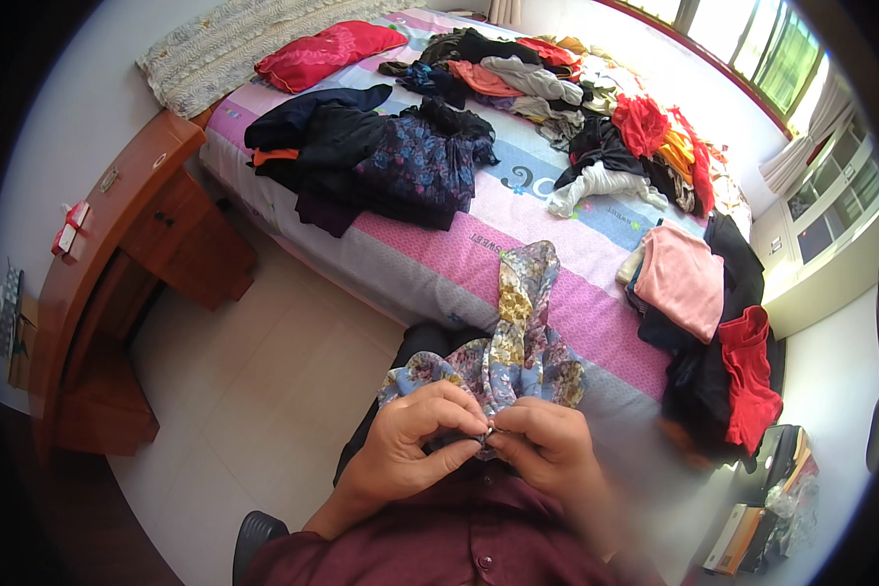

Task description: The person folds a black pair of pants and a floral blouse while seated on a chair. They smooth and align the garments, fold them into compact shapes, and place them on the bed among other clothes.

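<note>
A floral-print garment (516, 351) in blue, yellow and pink lies over my lap, its far end reaching onto the bed's edge. My left hand (417, 439) pinches its near edge between thumb and forefinger. Right beside it, my right hand (546, 443) pinches the same edge, the fingertips of both hands almost touching. Between them shows a small pale spot, perhaps a button; it is too small to tell. Beyond the garment spreads the bed sheet (425, 249) in pink, grey and blue.
Dark folded clothes (322, 161) lie at the bed's left, near a red pillow (329, 55). A mixed clothes heap (527, 80) covers the far side. Folded pink cloth (681, 278) and red cloth (751, 381) lie at right. A wooden desk (110, 220) stands left.
</note>
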The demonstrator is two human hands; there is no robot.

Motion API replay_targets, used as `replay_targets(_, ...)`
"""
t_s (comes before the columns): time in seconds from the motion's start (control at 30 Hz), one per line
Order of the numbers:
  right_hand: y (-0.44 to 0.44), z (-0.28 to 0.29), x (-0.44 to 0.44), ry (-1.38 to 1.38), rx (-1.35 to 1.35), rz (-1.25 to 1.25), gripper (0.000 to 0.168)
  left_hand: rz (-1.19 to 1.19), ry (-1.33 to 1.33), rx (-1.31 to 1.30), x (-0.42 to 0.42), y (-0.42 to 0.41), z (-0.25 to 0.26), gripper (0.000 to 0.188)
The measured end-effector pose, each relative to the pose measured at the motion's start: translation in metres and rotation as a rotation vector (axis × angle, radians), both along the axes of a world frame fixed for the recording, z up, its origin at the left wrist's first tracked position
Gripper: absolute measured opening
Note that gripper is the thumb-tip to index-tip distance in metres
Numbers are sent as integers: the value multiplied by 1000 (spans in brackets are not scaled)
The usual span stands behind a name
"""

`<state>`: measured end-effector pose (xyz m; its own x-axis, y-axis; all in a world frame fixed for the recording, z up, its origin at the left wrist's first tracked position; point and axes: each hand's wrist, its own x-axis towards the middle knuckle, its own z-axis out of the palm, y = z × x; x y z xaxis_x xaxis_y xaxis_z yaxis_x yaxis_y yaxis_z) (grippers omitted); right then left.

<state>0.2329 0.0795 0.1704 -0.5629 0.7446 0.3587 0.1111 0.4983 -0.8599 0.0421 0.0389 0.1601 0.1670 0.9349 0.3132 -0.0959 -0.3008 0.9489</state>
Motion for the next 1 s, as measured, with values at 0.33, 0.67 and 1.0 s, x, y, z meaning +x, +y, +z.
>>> replay_targets(0.33,0,1,1,-79,107,-11,18,-105,-226,-176,2,0,-5,22)
replay_targets(0.67,0,2,3,-78,106,17,16,-166,-187,-132,1,3,-14,20)
replay_targets(1.0,10,8,9,-63,-279,161,7,-195,-87,-151,2,3,-6,20)
